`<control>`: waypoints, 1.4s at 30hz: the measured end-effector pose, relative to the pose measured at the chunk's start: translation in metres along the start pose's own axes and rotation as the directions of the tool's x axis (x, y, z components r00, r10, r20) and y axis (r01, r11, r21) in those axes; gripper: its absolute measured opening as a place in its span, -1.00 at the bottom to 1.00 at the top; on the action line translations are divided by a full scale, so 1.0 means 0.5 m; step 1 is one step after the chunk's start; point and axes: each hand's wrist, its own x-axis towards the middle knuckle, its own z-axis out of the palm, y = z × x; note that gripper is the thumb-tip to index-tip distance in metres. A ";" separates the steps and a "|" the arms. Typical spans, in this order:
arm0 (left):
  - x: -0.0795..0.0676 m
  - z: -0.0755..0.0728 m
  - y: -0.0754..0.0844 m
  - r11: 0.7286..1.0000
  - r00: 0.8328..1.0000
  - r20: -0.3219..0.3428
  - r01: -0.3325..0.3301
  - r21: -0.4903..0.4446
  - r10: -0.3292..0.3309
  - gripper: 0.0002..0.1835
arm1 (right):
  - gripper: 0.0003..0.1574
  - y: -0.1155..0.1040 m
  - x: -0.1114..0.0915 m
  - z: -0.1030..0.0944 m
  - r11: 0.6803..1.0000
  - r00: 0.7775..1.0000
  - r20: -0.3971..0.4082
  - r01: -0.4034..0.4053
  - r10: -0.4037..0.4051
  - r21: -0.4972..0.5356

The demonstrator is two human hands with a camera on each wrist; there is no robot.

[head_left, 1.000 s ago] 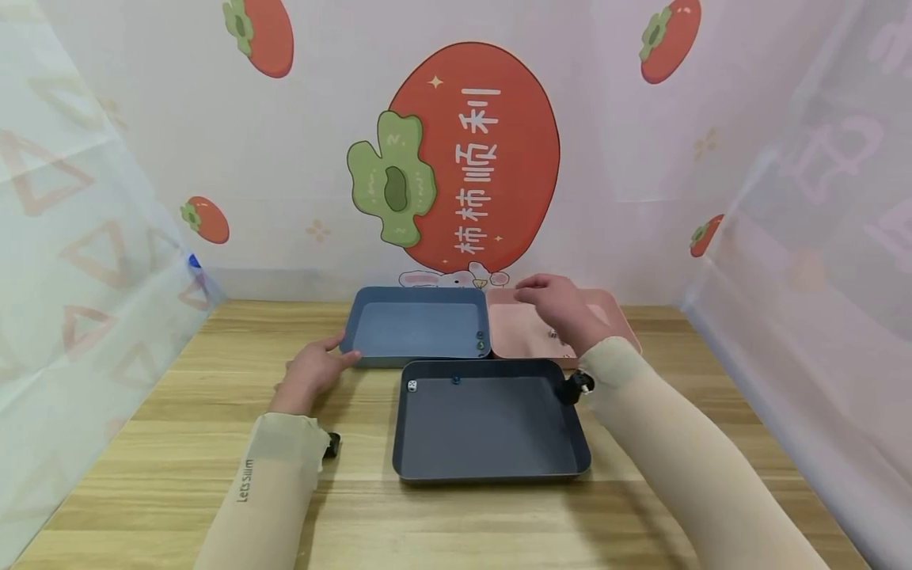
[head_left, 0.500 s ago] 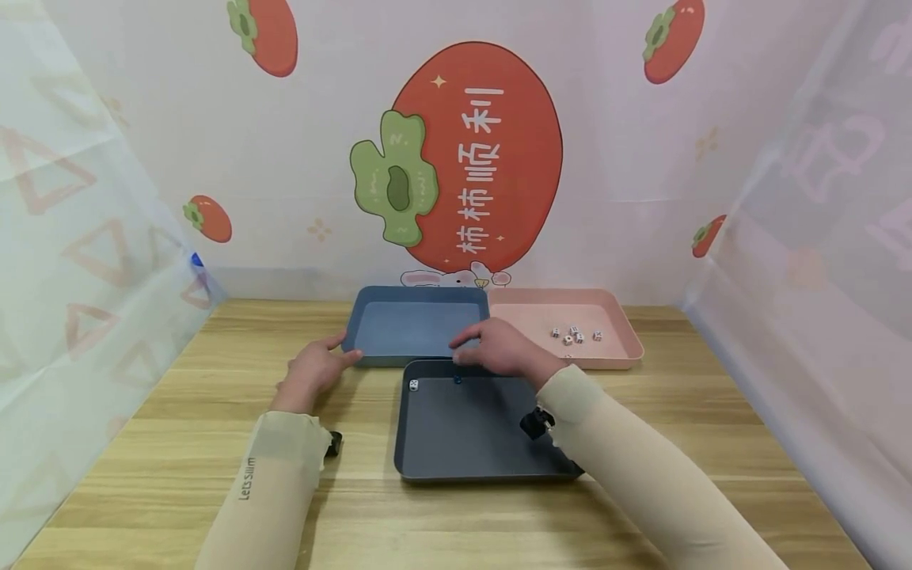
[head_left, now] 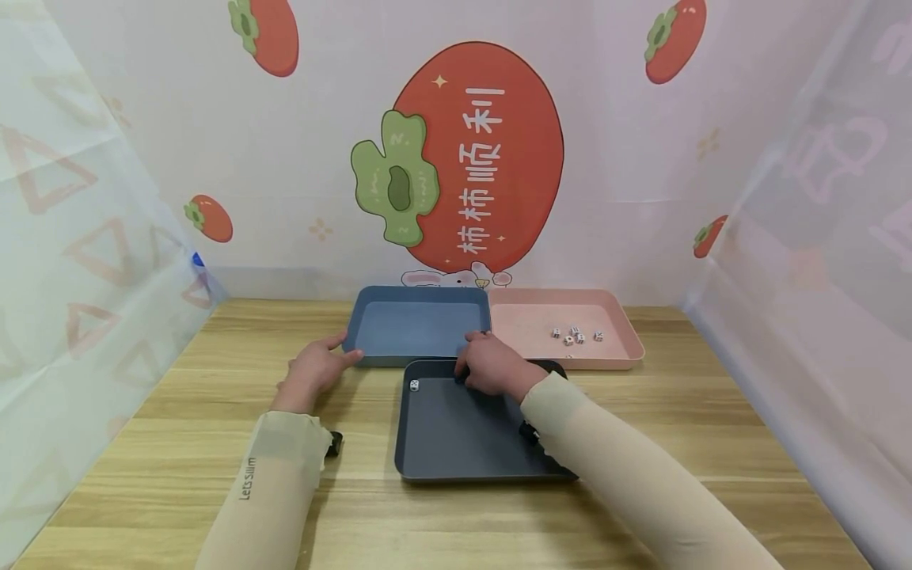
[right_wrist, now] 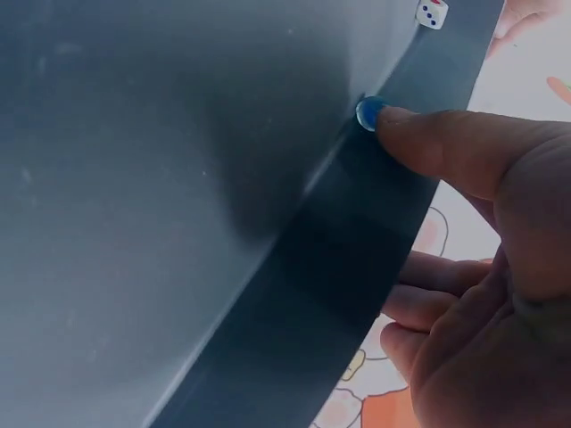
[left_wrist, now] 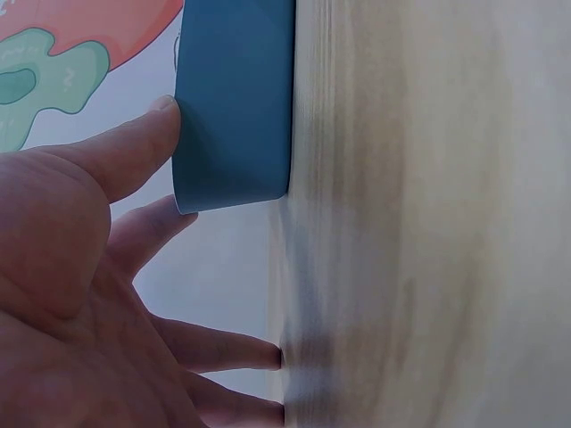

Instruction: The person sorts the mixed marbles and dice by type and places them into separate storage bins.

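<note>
With its fingers straight and spread, my left hand point(head_left: 316, 369) touches the front left corner of the blue tray point(head_left: 420, 294). In the left wrist view, thumb and forefinger rest against that corner, two other fingertips on the table. My right hand point(head_left: 495, 366) reaches over the far wall of the dark grey tray point(head_left: 470, 443). Its thumb tip presses a blue glass marble point(right_wrist: 367, 113) by that wall; the forefinger is hidden, and other fingers are curled outside the wall. A white die point(head_left: 415, 385) lies in the grey tray's far left corner.
At the back right, the pink tray point(head_left: 613, 305) holds several white dice point(head_left: 575, 332), touching the blue tray's side. The grey tray stands in front of both on the wooden table point(head_left: 356, 514). A printed curtain point(head_left: 613, 158) closes off the back.
My right hand has come from above the pink tray leftward and down to the marble in the grey tray, uncovering the dice. The left hand has stayed at the blue tray's corner.
</note>
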 end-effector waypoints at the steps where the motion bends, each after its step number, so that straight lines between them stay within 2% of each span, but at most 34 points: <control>1: 0.000 0.000 0.000 1.000 1.000 0.000 0.001 -0.001 -0.001 -0.18 | -0.80 0.000 0.001 0.001 1.000 1.000 -0.001 0.002 -0.002 -0.008; 12: -0.007 -0.002 0.003 1.000 1.000 0.003 -0.002 -0.006 0.002 -0.18 | -0.85 -0.005 0.016 0.021 0.996 1.000 -0.009 0.011 -0.012 -0.089; 20: -0.009 -0.002 0.003 1.000 1.000 0.008 -0.007 -0.005 0.007 -0.17 | -0.84 -0.010 0.012 0.021 0.999 1.000 0.012 -0.007 0.007 -0.052; 22: -0.009 -0.001 0.003 1.000 1.000 0.008 -0.007 -0.006 0.007 -0.17 | -0.84 -0.007 0.011 0.018 1.000 1.000 0.011 -0.002 0.002 -0.011; 25: -0.009 -0.002 0.003 1.000 1.000 0.008 -0.006 -0.006 0.006 -0.17 | -0.84 0.000 0.008 0.008 0.994 1.000 -0.013 0.001 0.000 0.106; 29: -0.008 -0.002 0.002 1.000 1.000 0.007 -0.005 -0.003 0.005 -0.18 | -0.83 0.012 0.004 -0.007 0.965 0.999 -0.041 -0.007 0.018 0.264; 33: -0.009 -0.002 0.002 1.000 1.000 0.007 -0.003 -0.001 0.003 -0.18 | -0.80 0.021 0.001 -0.020 0.938 0.995 -0.063 -0.048 0.074 0.344; 36: -0.012 -0.003 0.003 1.000 1.000 0.007 0.002 0.001 -0.002 -0.17 | -0.77 0.030 0.005 -0.027 0.919 0.973 -0.156 -0.101 0.172 0.380; 40: -0.016 -0.004 0.004 1.000 1.000 0.008 0.005 0.006 -0.005 -0.16 | -0.73 0.048 0.018 -0.034 0.893 0.902 -0.287 -0.189 0.322 0.409; 42: -0.015 -0.003 0.004 1.000 1.000 0.008 0.004 0.004 -0.004 -0.16 | -0.72 0.057 0.022 -0.037 0.875 0.876 -0.305 -0.224 0.373 0.429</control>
